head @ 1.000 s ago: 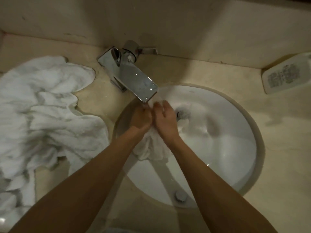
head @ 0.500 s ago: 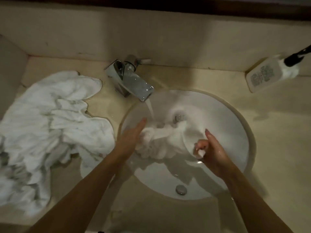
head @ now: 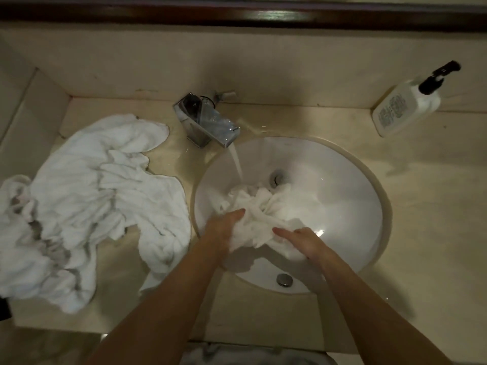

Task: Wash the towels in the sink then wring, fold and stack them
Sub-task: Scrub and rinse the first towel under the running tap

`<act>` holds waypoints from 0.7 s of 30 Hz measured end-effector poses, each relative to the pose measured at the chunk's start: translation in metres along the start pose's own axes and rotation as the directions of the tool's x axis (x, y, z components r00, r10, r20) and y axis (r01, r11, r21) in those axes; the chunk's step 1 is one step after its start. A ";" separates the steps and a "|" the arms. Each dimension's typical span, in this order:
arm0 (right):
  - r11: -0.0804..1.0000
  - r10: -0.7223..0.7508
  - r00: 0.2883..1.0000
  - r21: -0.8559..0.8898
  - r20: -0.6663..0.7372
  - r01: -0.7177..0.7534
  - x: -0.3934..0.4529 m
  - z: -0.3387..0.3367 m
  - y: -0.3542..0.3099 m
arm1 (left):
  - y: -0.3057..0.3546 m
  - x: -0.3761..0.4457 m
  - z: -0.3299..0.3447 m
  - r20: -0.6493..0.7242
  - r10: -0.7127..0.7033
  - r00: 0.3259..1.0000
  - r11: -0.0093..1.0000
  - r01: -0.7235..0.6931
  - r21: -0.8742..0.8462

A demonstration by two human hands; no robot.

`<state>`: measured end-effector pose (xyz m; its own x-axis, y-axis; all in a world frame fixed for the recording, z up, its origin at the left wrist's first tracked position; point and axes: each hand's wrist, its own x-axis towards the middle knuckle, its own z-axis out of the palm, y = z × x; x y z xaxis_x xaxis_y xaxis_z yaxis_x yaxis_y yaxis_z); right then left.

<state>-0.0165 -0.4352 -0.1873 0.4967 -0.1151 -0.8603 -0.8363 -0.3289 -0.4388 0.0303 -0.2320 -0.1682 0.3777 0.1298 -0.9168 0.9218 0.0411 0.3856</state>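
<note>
A wet white towel (head: 259,206) lies bunched in the round white sink (head: 342,185), under the stream from the chrome faucet (head: 208,123). My left hand (head: 224,227) grips the towel's left side, with its fingers sunk into the cloth. My right hand (head: 303,239) holds the towel's near right part, index finger stretched out over it. A heap of several crumpled white towels (head: 87,196) lies on the beige counter (head: 434,206) to the left of the sink.
A white pump bottle (head: 405,106) with a black nozzle lies at the back right against the wall. The sink's overflow hole (head: 276,177) and a metal plug (head: 284,280) show in the basin. A dark wooden ledge (head: 237,14) runs along the top.
My right hand has come back from the right side of the basin to the towel, and both hands now hold it close together. The camera view has tilted up.
</note>
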 end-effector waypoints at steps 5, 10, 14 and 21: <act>0.879 -0.168 0.986 -0.454 -0.013 0.144 -0.013 -0.006 -0.020 | -0.006 -0.021 0.005 0.216 -0.049 0.975 0.983 0.086 -0.165; 0.943 -0.245 0.939 -0.284 -0.242 0.173 -0.002 -0.002 -0.042 | -0.027 -0.027 0.026 0.321 0.060 0.945 0.920 -0.177 0.349; 0.908 -0.069 0.997 -0.412 0.016 0.069 0.001 0.013 -0.047 | -0.031 -0.026 0.036 0.523 0.135 0.842 0.660 -0.470 0.586; 0.587 -0.080 0.996 -0.807 0.030 0.071 0.005 0.002 -0.027 | -0.018 -0.004 0.010 0.505 0.592 0.628 0.047 -0.653 0.756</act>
<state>0.0077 -0.4251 -0.1806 0.5548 -0.0602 -0.8298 -0.2677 -0.9572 -0.1095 0.0134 -0.2427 -0.1725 0.8273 -0.3949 -0.3996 -0.1370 -0.8316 0.5383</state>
